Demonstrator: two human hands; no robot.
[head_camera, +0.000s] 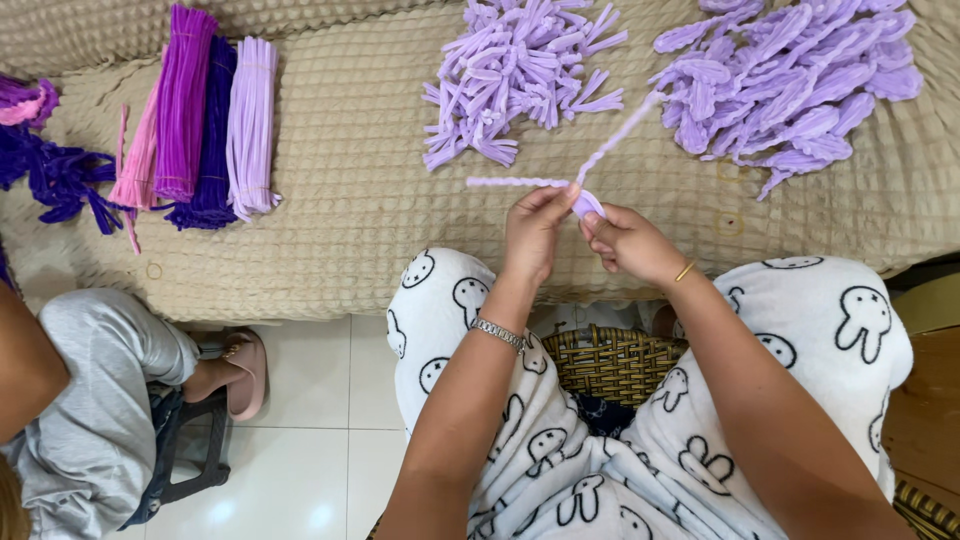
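Pipe cleaner (590, 160) bend is hidden inside the fingertips of left hand (535, 232) and right hand (628, 243), so the grip itself can't be read. Far-right petal pile (790, 80) cut by top edge; basket (610, 362) mostly covered by legs. Left person (80, 420) cut off by frame edge.

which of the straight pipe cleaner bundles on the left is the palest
The pale lilac bundle, rightmost of the row, beside the dark purple bundle. The magenta bundle and pink bundle are stronger in colour.
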